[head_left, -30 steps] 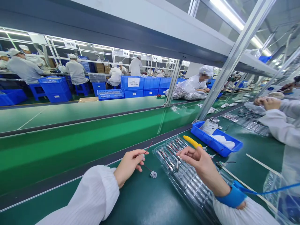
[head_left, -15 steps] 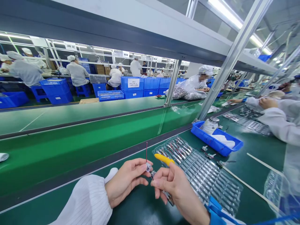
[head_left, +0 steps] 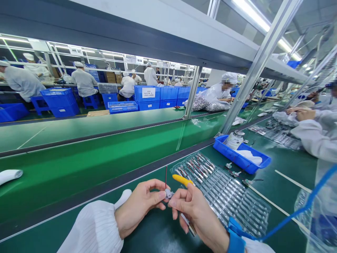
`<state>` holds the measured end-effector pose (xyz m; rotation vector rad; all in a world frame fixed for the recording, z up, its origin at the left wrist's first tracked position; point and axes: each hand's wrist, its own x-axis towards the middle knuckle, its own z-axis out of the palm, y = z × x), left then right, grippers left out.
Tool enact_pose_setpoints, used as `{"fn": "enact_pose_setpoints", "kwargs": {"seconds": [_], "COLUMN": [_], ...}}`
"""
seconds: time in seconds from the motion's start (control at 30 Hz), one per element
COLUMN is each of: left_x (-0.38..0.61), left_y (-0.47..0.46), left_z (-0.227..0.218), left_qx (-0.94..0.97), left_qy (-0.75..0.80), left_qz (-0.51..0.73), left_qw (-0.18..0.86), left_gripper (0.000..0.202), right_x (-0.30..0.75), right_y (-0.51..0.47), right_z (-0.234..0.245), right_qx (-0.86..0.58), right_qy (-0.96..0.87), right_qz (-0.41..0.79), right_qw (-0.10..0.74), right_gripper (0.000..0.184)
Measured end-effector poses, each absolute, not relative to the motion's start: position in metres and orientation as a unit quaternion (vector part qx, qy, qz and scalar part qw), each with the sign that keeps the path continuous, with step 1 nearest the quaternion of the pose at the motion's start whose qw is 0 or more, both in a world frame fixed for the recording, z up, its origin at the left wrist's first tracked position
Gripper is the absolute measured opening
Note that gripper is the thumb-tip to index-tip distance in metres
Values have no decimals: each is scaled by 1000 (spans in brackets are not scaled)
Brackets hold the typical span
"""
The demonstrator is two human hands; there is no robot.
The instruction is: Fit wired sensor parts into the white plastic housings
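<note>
My left hand point(head_left: 143, 203) is closed, pinching a small grey plastic part point(head_left: 168, 193) between thumb and fingers. A thin dark red wire point(head_left: 166, 177) sticks up beside that part. My right hand point(head_left: 193, 209) wears a yellow finger cot point(head_left: 182, 180) on its raised index finger. Its thumb and another finger pinch a small wired piece, mostly hidden, against the grey part. A slim silvery item point(head_left: 188, 224) juts out below the right palm; its kind is unclear. To the right lies a clear plastic tray point(head_left: 237, 203) with several wired silvery pieces at its far end.
A blue bin point(head_left: 242, 158) holds a jar point(head_left: 235, 140) and white cloth. Small wired parts point(head_left: 247, 182) lie near it. A green conveyor belt point(head_left: 105, 154) runs beyond the bench, with a white curved piece point(head_left: 10, 175) on it. A blue cord point(head_left: 297, 212) leads from my right wristband. A co-worker's sleeve point(head_left: 313, 137) is at right.
My hands have come closer together, bringing the right hand's piece up against the grey part. The white curved piece on the belt has moved right. The blue cord has risen into view.
</note>
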<state>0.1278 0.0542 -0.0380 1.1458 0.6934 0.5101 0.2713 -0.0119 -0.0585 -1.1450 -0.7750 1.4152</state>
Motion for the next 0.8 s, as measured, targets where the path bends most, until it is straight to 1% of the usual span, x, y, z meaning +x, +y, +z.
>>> {"fn": "enact_pose_setpoints", "kwargs": {"seconds": [0.23,0.3,0.43,0.57,0.73,0.8], "left_x": [129,129,129,128,128,128], "left_y": [56,57,57,55,53,53], "left_z": [-36,-31,-26,-27,-28,-27], "left_qx": [652,668,671,697,660,661], "left_qy": [314,307,294,305,299,306], "left_qz": [229,228,242,261,237,232], "left_qw": [651,638,636,594,647,644], "left_gripper": [21,22,14,14,16,15], "right_x": [269,269,270,270,269,268], "right_y": [-11,-10,-11,-12,-12,-12], "right_z": [-61,-61,-63,-63,-63,-64], "right_qx": [-464,-455,-430,-414,-402,-397], "right_qy": [-327,-332,-345,-354,-355,-359], "right_qz": [594,592,581,582,581,587], "right_qw": [569,576,598,604,612,608], "right_gripper": [40,39,35,32,34,35]}}
